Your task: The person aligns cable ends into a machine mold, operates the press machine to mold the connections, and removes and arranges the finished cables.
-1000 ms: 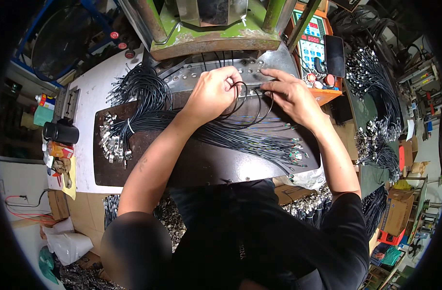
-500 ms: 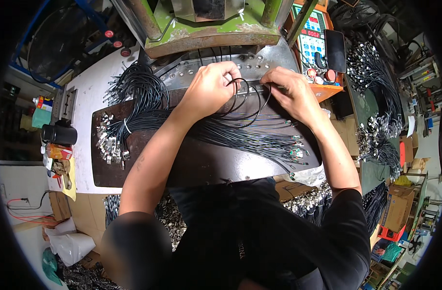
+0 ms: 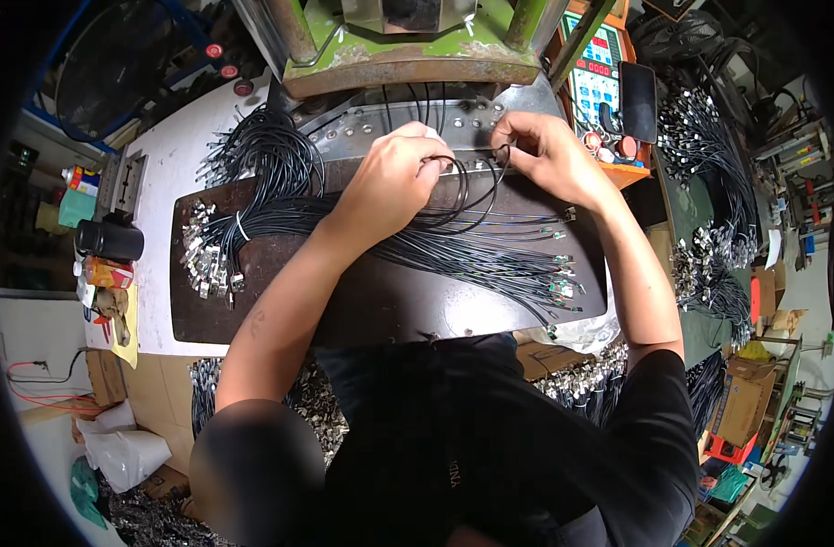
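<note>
My left hand (image 3: 400, 178) is closed in a pinch on a looped black cable (image 3: 465, 190) above the brown work board (image 3: 371, 310). The right hand (image 3: 552, 157) pinches the same loop on its other side, thumb and forefinger bent together. Under my left forearm lies a bundle of black cables (image 3: 298, 217), tied with a white band (image 3: 242, 225). Metal connectors (image 3: 202, 260) gather at its left end. On the right the cables fan out to small green-tipped ends (image 3: 563, 283). My fingers partly hide the pinched sections.
A green press (image 3: 417, 68) stands just beyond my hands, with a dotted metal plate (image 3: 344, 132) below it. To the right is an orange control box (image 3: 595, 87) with a black phone (image 3: 637, 100). Another cable bunch (image 3: 275, 150) lies at the left, near a black bottle (image 3: 111, 240).
My right hand has risen slightly and its fingers have curled more. The cable loop has narrowed. One cable end on the right lies farther right and farther from me. The view has tilted a little.
</note>
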